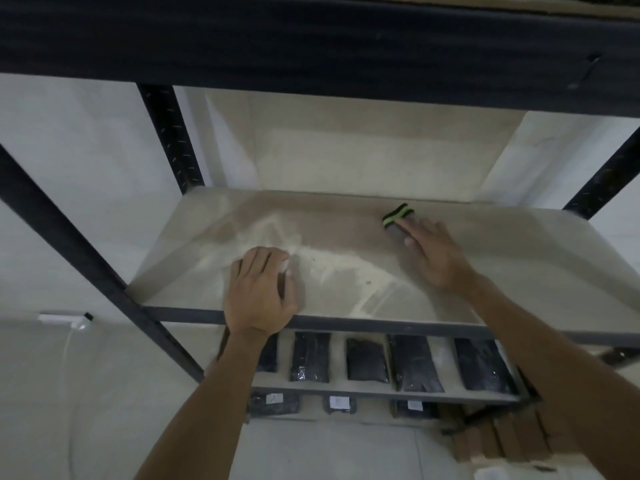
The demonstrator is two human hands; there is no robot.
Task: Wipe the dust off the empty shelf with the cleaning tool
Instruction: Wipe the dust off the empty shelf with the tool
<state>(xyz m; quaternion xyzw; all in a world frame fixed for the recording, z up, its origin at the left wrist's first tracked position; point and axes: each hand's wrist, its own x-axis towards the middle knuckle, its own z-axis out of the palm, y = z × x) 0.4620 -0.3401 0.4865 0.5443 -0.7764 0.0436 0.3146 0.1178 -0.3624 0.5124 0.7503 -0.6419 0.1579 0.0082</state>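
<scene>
On the pale shelf board (519,258) of a black metal rack (86,258), the right hand (436,254) reaches toward the back and holds a sponge (398,216) with black and green layers. Its fingers lie close together over the top of the sponge and the thumb runs along the near side, so the sponge sits flat on the board near the back edge, right of centre. The left hand (259,292) rests on the front part of the board, left of centre, with its fingers bent and held close together, knuckles up; I cannot tell whether anything is under it. Between the two hands, streaks of light dust (332,268) spread across the board, reaching the front edge. Below, on a lower level, a row of dark wrapped packs (414,362) lies side by side. A white box with a cable (64,318) sits on the wall at left.
</scene>
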